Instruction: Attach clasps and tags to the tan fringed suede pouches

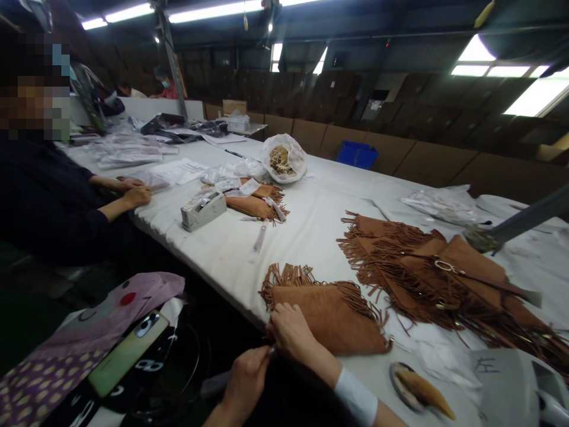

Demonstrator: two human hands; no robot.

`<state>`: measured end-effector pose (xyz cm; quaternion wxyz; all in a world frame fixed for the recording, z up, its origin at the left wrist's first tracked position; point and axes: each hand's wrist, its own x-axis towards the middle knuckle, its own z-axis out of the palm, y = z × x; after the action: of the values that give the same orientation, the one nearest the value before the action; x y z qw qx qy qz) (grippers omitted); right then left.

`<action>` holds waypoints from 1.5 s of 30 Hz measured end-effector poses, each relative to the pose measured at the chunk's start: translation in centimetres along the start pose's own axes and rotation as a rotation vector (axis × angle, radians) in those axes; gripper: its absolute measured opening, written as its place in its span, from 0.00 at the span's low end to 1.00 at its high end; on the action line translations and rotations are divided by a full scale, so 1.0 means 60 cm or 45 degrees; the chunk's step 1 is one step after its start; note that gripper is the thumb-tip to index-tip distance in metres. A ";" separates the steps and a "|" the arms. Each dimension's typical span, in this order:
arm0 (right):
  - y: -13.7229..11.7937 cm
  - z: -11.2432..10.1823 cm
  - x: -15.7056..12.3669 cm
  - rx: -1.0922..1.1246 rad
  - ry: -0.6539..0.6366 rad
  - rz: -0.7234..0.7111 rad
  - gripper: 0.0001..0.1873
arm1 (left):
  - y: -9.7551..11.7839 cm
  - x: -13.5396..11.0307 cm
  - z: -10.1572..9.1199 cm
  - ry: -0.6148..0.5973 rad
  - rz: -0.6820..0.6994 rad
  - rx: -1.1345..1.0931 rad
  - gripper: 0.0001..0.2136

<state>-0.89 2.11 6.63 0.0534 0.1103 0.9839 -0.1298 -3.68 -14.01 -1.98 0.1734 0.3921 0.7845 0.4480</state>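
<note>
A brown fringed suede bag (329,317) lies at the near edge of the white table. My right hand (293,332) is closed on its near left corner, fingers curled over the edge. My left hand (244,379) is just below, off the table edge, its fingers pinched on something small that I cannot make out. Beside this hand hangs a blurred pale strip (214,384); whether it is held cannot be told. A thin clear tag strip (258,240) lies on the cloth beyond the bag.
A heap of brown fringed bags (427,270) lies right. Ahead are a grey tape dispenser (203,210), another fringed bag (249,204) and a plastic bag of stuffing (284,159). Another dispenser (502,373) stands near right. A phone (128,353) lies lower left. A co-worker's hands (133,193) rest left.
</note>
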 end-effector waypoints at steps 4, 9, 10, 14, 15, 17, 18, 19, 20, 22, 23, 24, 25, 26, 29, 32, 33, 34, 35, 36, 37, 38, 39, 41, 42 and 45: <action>0.019 0.007 -0.030 0.109 0.220 0.119 0.16 | 0.003 0.011 -0.003 -0.154 -0.319 -0.361 0.15; 0.049 0.057 -0.082 0.153 0.462 -0.084 0.16 | 0.004 0.020 -0.007 -0.220 -0.362 -0.593 0.16; 0.053 0.068 -0.087 0.133 0.475 -0.100 0.18 | 0.005 0.021 -0.007 -0.223 -0.371 -0.610 0.16; 0.059 0.091 -0.090 0.071 0.497 -0.122 0.20 | 0.008 0.028 -0.007 -0.206 -0.384 -0.655 0.16; 0.060 0.092 -0.089 0.065 0.499 -0.131 0.20 | 0.008 0.030 -0.007 -0.200 -0.377 -0.668 0.15; 0.063 0.091 -0.087 0.065 0.502 -0.158 0.20 | 0.009 0.036 -0.005 -0.197 -0.365 -0.688 0.15; 0.066 0.090 -0.087 0.068 0.504 -0.176 0.21 | 0.009 0.039 -0.004 -0.201 -0.365 -0.691 0.14; 0.069 0.089 -0.086 0.072 0.507 -0.197 0.21 | 0.011 0.042 -0.002 -0.205 -0.376 -0.687 0.14; 0.074 0.088 -0.086 0.075 0.509 -0.219 0.21 | 0.012 0.047 0.001 -0.211 -0.395 -0.676 0.13; 0.085 0.087 -0.086 0.078 0.505 -0.268 0.22 | 0.017 0.057 0.010 -0.219 -0.449 -0.644 0.12; 0.092 0.087 -0.085 0.077 0.497 -0.292 0.23 | 0.019 0.063 0.016 -0.220 -0.475 -0.630 0.11; 0.098 0.087 -0.084 0.077 0.487 -0.312 0.23 | 0.021 0.069 0.023 -0.222 -0.497 -0.619 0.11; 0.104 0.086 -0.084 0.078 0.476 -0.328 0.23 | 0.022 0.075 0.030 -0.223 -0.513 -0.613 0.12; 0.109 0.086 -0.083 0.079 0.468 -0.340 0.23 | 0.022 0.081 0.036 -0.224 -0.526 -0.611 0.12; 0.117 0.086 -0.081 0.092 0.493 -0.350 0.22 | 0.021 0.093 0.052 -0.226 -0.567 -0.614 0.15; 0.115 0.086 -0.080 0.118 0.553 -0.335 0.21 | 0.017 0.094 0.057 -0.225 -0.592 -0.620 0.17; 0.113 0.086 -0.081 0.132 0.570 -0.326 0.20 | 0.017 0.093 0.056 -0.226 -0.597 -0.624 0.18; 0.111 0.085 -0.082 0.148 0.583 -0.317 0.20 | 0.017 0.091 0.053 -0.228 -0.598 -0.628 0.18; 0.109 0.085 -0.084 0.166 0.593 -0.311 0.20 | 0.017 0.090 0.049 -0.232 -0.592 -0.634 0.19; 0.108 0.085 -0.086 0.182 0.600 -0.307 0.20 | 0.018 0.088 0.044 -0.238 -0.578 -0.641 0.19; 0.106 0.086 -0.089 0.198 0.604 -0.305 0.20 | 0.018 0.087 0.037 -0.246 -0.556 -0.648 0.19; 0.105 0.088 -0.093 0.212 0.609 -0.302 0.20 | 0.019 0.086 0.030 -0.258 -0.529 -0.656 0.18; 0.104 0.090 -0.098 0.224 0.617 -0.300 0.20 | 0.020 0.085 0.022 -0.274 -0.502 -0.665 0.18; 0.102 0.096 -0.109 0.244 0.638 -0.298 0.20 | 0.023 0.085 0.011 -0.314 -0.466 -0.685 0.16; 0.102 0.099 -0.113 0.254 0.652 -0.295 0.20 | 0.024 0.086 0.009 -0.330 -0.461 -0.698 0.13; 0.098 0.108 -0.121 0.287 0.667 -0.275 0.21 | 0.025 0.092 0.015 -0.324 -0.478 -0.738 0.07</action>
<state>8.02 4.44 -0.05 -0.2289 0.0402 0.9496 -0.2103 -5.93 -8.83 -0.77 0.4526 0.2285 0.6555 0.5597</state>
